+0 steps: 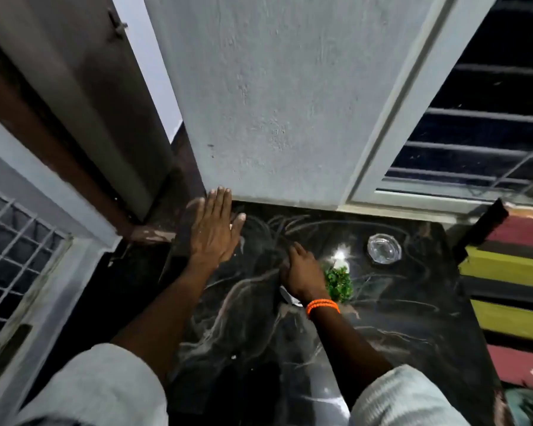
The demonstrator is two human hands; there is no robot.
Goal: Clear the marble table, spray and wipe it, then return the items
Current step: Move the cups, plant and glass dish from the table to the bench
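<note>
Fingers: left hand (213,229) flat, together | right hand (302,273) curled, grasp unclear | marble table (413,318) | no writing

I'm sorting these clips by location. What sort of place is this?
Probably a home, in a corner by a doorway: a black marble table against a painted wall, a barred window, and a small potted plant.

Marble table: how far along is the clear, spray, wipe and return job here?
The marble table is mostly bare. A glass dish and a small green plant stand on it. The left hand is open; the right hand rests beside the plant. No spray or cloth shows, so clearing versus returning cannot be told.
</note>
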